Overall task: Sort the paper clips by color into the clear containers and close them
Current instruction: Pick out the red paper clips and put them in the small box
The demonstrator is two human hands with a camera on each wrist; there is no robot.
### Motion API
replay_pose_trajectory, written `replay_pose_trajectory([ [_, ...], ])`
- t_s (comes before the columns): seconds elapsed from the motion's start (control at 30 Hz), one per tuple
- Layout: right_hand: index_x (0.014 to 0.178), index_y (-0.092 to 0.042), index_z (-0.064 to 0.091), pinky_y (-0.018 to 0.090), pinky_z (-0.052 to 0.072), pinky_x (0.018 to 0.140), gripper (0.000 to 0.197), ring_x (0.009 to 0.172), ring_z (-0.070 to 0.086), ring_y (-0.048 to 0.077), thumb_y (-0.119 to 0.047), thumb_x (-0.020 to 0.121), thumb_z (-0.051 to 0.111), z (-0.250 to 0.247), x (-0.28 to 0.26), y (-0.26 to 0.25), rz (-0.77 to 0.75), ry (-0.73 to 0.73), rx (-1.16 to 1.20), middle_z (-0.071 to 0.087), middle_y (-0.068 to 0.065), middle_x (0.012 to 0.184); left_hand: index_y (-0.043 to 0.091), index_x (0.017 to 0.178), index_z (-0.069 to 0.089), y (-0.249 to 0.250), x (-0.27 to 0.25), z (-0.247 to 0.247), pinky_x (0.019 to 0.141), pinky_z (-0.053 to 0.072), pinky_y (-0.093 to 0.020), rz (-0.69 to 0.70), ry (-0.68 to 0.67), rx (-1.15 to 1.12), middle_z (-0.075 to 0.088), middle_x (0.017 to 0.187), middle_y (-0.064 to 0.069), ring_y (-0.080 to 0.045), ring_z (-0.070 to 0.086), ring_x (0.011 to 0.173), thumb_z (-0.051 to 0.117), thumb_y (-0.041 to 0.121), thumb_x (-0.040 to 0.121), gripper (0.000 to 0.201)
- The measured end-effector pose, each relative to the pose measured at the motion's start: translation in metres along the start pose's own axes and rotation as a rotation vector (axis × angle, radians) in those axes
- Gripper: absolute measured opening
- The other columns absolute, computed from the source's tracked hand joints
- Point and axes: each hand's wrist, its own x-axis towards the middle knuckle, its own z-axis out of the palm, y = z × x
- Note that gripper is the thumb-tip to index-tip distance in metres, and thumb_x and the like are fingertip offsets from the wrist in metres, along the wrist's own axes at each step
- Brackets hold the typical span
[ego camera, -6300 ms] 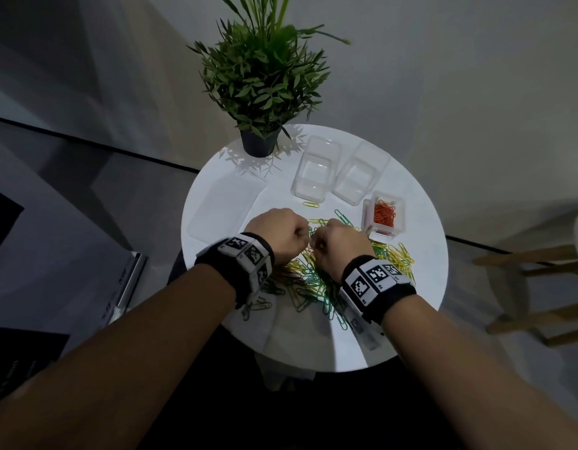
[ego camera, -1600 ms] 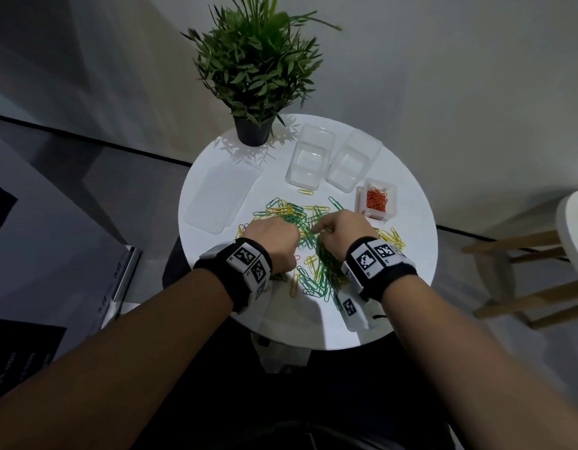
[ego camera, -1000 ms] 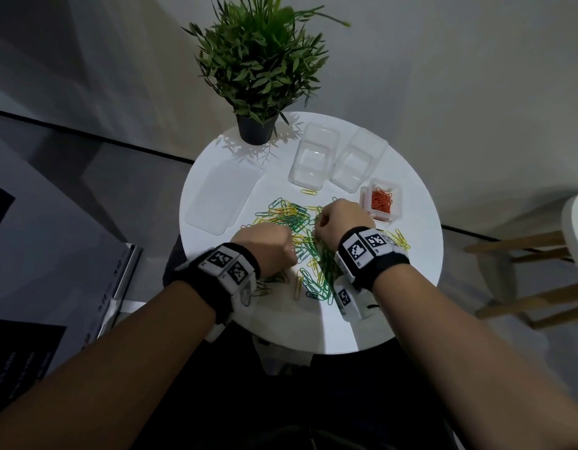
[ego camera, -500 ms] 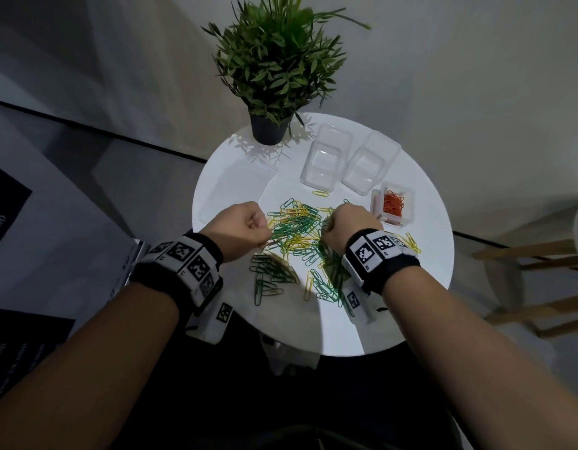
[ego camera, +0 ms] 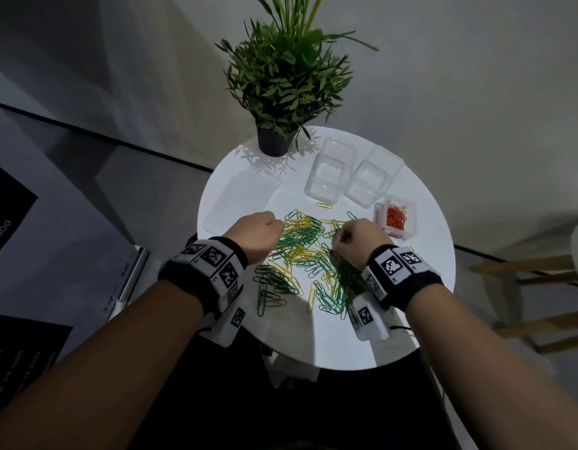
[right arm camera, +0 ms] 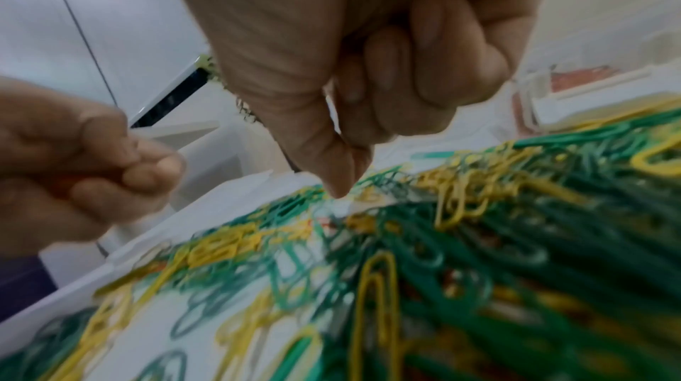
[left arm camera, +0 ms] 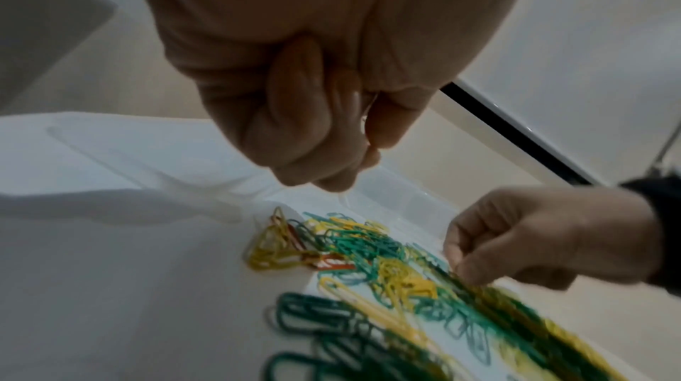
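Observation:
A loose pile of green and yellow paper clips (ego camera: 307, 251) lies mid-table, with a few orange ones (left arm camera: 331, 263) at its left edge. My left hand (ego camera: 265, 235) hovers as a fist just left of the pile; the right wrist view shows an orange streak between its curled fingers (right arm camera: 140, 171). My right hand (ego camera: 343, 235) is curled over the pile's right side. Its thumb and forefinger (right arm camera: 342, 183) pinch together down among the clips, on one whose colour I cannot make out. A small clear container (ego camera: 396, 219) at the right holds orange clips.
Two empty clear containers (ego camera: 330, 177) (ego camera: 372, 180) stand behind the pile, with a lone yellow clip (ego camera: 324, 205) before them. A flat clear lid (ego camera: 239, 199) lies at the left and a potted plant (ego camera: 281, 79) at the back. The round white table (ego camera: 330, 336) is small; a wooden stool (ego camera: 524, 267) stands to its right.
My left fist has drawn left off the pile, uncovering dark green clips near the front. The right hand has stayed at the pile's right side.

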Motion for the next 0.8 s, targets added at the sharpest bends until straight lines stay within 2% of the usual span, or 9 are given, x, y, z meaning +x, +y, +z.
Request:
replay_pose_trajectory([
  [0.07, 0.085, -0.011, 0.067, 0.032, 0.053, 0.079, 0.015, 0.083, 0.062, 0.022, -0.018, 0.087, 0.054, -0.007, 0.000, 0.007, 0.021, 0.041, 0.013, 0.068, 0.005, 0.086, 0.005, 0.085, 0.055, -0.002, 0.000, 0.005, 0.074, 0.041, -0.035, 0.022, 0.012, 0.112, 0.060, 0.090, -0.009, -0.025, 0.054, 0.085, 0.040, 0.027, 0.090, 0.027],
  [0.13, 0.085, -0.011, 0.068, 0.031, 0.053, 0.074, 0.015, 0.082, 0.062, 0.022, -0.018, 0.087, 0.056, -0.011, 0.000, 0.008, 0.022, 0.063, -0.026, 0.068, 0.005, 0.085, 0.014, 0.080, 0.056, -0.006, 0.000, 0.009, 0.067, 0.043, -0.032, 0.019, 0.041, 0.222, 0.063, 0.087, -0.005, -0.025, 0.057, 0.085, 0.045, 0.022, 0.086, 0.015],
  [0.2, 0.077, -0.015, 0.067, 0.031, 0.053, 0.071, 0.012, 0.081, 0.063, 0.021, -0.022, 0.085, 0.062, -0.010, 0.001, 0.005, 0.011, 0.049, -0.035, 0.067, 0.002, 0.081, 0.020, 0.073, 0.054, -0.009, 0.000, 0.012, 0.062, 0.039, -0.026, -0.007, 0.051, 0.311, 0.063, 0.084, -0.001, -0.023, 0.057, 0.083, 0.046, 0.018, 0.085, 0.015],
  [0.3, 0.068, -0.020, 0.062, 0.027, 0.046, 0.065, 0.022, 0.074, 0.060, 0.016, -0.034, 0.076, 0.076, -0.003, 0.000, -0.004, 0.007, -0.009, -0.047, 0.064, -0.003, 0.074, 0.020, 0.078, 0.059, -0.006, 0.001, 0.014, 0.063, 0.039, -0.025, -0.026, 0.051, 0.342, 0.063, 0.087, 0.003, -0.020, 0.058, 0.086, 0.057, 0.022, 0.081, 0.004],
  [0.4, 0.073, -0.017, 0.069, 0.025, 0.046, 0.063, 0.009, 0.077, 0.062, 0.018, -0.024, 0.075, 0.075, 0.000, 0.000, -0.010, -0.005, -0.025, -0.059, 0.068, 0.000, 0.079, 0.021, 0.084, 0.061, -0.003, 0.002, 0.015, 0.068, 0.038, -0.026, -0.013, 0.048, 0.384, 0.063, 0.091, 0.003, -0.021, 0.057, 0.090, 0.064, 0.027, 0.079, 0.008],
  [0.47, 0.075, -0.017, 0.070, 0.024, 0.045, 0.061, 0.002, 0.077, 0.062, 0.018, -0.019, 0.074, 0.070, 0.002, 0.000, -0.012, -0.007, -0.044, -0.051, 0.068, -0.001, 0.080, 0.021, 0.089, 0.063, -0.002, 0.002, 0.016, 0.069, 0.038, -0.026, 0.010, 0.050, 0.407, 0.062, 0.093, 0.003, -0.022, 0.057, 0.092, 0.063, 0.026, 0.080, 0.011],
  [0.57, 0.072, -0.014, 0.068, 0.019, 0.043, 0.056, 0.005, 0.073, 0.062, 0.016, -0.018, 0.074, 0.067, 0.002, -0.001, -0.006, 0.014, -0.049, 0.064, 0.067, -0.001, 0.073, 0.018, 0.086, 0.065, -0.001, 0.003, 0.018, 0.068, 0.039, -0.026, 0.017, 0.072, 0.390, 0.065, 0.092, 0.000, -0.024, 0.059, 0.089, 0.055, 0.020, 0.081, 0.011],
  [0.67, 0.067, -0.015, 0.062, 0.016, 0.043, 0.067, 0.017, 0.072, 0.054, 0.013, -0.018, 0.083, 0.063, -0.012, -0.005, 0.006, 0.046, 0.003, 0.100, 0.061, -0.001, 0.068, 0.017, 0.084, 0.064, -0.003, 0.003, 0.020, 0.067, 0.040, -0.027, 0.018, 0.083, 0.373, 0.065, 0.089, -0.002, -0.025, 0.059, 0.086, 0.049, 0.018, 0.083, 0.016],
  [0.8, 0.080, -0.019, 0.063, 0.026, 0.046, 0.069, 0.004, 0.079, 0.055, 0.018, -0.020, 0.084, 0.064, -0.025, -0.008, 0.013, 0.084, 0.028, -0.066, 0.061, -0.001, 0.081, 0.019, 0.083, 0.063, -0.006, 0.003, 0.021, 0.066, 0.040, -0.025, 0.022, 0.087, 0.359, 0.064, 0.088, 0.001, -0.024, 0.059, 0.087, 0.051, 0.021, 0.084, 0.012],
])
